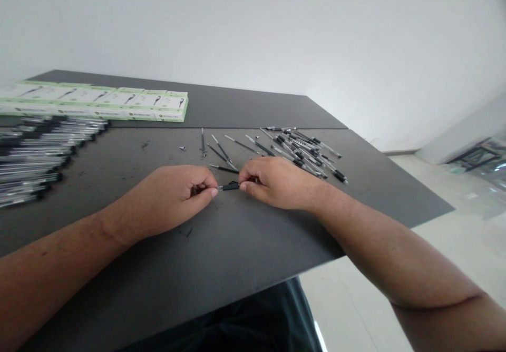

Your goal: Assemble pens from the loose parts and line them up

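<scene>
Between my two hands, just above the dark tabletop, is a pen (230,187) with a black grip section. My left hand (179,196) pinches its left end between thumb and forefinger. The fingers of my right hand (279,182) close round its other end and hide that part. Just beyond the hands lie several ink refills (220,150), thin with dark tubes. To their right is a loose heap of clear pen barrels with black grips (298,152), some behind my right hand.
At the left, many clear pens with black ends (47,152) lie in a row. Behind them stands a line of white and green boxes (130,101). A small pen tip (182,148) lies on the grey table (237,246). The table's edge runs close to my lap.
</scene>
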Demonstrator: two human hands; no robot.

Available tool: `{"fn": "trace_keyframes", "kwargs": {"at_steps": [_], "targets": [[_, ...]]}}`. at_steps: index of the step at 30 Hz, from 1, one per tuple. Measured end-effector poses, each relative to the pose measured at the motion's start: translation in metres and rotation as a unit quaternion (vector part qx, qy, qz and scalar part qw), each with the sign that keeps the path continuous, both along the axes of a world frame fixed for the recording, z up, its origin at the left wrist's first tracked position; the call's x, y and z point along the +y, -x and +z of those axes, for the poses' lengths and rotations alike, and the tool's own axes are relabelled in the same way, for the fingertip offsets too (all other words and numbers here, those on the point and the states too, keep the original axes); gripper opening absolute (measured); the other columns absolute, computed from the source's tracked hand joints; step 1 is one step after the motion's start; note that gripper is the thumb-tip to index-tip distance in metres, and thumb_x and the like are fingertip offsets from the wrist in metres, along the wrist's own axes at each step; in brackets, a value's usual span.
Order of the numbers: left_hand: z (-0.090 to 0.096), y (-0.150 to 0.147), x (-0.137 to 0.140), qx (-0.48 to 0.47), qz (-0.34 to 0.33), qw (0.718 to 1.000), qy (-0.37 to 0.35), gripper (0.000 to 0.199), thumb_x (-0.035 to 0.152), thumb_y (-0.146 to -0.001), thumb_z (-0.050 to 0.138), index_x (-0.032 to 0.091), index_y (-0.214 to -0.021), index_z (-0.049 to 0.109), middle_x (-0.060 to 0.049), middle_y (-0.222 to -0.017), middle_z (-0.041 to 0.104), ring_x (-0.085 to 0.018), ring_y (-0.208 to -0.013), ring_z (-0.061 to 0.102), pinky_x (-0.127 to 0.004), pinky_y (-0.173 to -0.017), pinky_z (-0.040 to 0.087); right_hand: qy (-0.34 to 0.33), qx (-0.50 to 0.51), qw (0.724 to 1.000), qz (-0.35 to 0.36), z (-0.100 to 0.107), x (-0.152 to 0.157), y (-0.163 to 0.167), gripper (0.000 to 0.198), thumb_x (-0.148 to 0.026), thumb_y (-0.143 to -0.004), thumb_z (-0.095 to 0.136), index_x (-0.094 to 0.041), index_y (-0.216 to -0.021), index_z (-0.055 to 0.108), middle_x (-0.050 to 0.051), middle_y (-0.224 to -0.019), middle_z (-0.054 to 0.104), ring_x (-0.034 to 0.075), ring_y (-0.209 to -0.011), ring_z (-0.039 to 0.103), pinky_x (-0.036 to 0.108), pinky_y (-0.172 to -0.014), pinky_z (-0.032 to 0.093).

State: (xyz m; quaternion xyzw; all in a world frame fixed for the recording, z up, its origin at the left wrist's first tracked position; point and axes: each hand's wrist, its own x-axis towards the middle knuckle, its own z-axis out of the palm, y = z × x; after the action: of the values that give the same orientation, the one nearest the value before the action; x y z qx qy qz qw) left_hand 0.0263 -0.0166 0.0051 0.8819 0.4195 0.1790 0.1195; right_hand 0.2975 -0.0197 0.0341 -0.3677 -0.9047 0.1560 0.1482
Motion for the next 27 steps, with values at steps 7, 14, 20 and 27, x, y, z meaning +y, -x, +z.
{"fn": "trace_keyframes", "kwargs": {"at_steps": [7,14,20,27], "targets": [[0.0011,-0.0002,-0.001,0.01,0.006,1.0,0.014,0.03,0.045,-0.094,0.056,0.026,-0.094,0.079,-0.003,-0.081,0.077,-0.022,-0.072,0.068,-0.033,-0.067,0.043,0.016,0.007,1.0,-0.012,0.0011,0.0015,-0.0005,0.006,-0.021,-0.092,0.075,-0.018,-0.097,0.074,0.002,-0.091,0.073,0.015,-0.08,0.062,0.027,-0.075,0.042],[0.0008,-0.0008,-0.0013,0.004,0.007,1.0,0.014,0.028,0.044,-0.094,0.055,0.026,-0.092,0.077,-0.002,-0.078,0.076,-0.022,-0.07,0.068,-0.033,-0.064,0.041,0.013,0.005,1.0,0.003,0.0008,0.0023,-0.0016,0.009,-0.021,-0.097,0.069,-0.017,-0.101,0.076,0.003,-0.092,0.074,0.015,-0.08,0.063,0.028,-0.075,0.043],[0.0012,-0.0007,-0.0024,-0.002,0.015,1.0,0.009,0.027,0.044,-0.093,0.057,0.026,-0.093,0.077,-0.002,-0.077,0.076,-0.021,-0.069,0.068,-0.032,-0.064,0.043,0.018,0.024,1.0,-0.005,0.0041,0.0006,-0.0025,0.007,-0.018,-0.094,0.07,-0.017,-0.099,0.075,0.002,-0.089,0.073,0.014,-0.078,0.063,0.027,-0.075,0.044],[0.0003,0.0001,-0.0022,-0.002,0.016,1.0,-0.007,0.025,0.041,-0.093,0.056,0.026,-0.092,0.076,-0.001,-0.078,0.076,-0.02,-0.069,0.068,-0.032,-0.064,0.042,0.008,0.029,1.0,-0.003,0.0039,-0.0002,-0.0035,0.011,-0.013,-0.089,0.072,-0.018,-0.099,0.075,0.001,-0.089,0.072,0.014,-0.078,0.063,0.027,-0.075,0.044]]}}
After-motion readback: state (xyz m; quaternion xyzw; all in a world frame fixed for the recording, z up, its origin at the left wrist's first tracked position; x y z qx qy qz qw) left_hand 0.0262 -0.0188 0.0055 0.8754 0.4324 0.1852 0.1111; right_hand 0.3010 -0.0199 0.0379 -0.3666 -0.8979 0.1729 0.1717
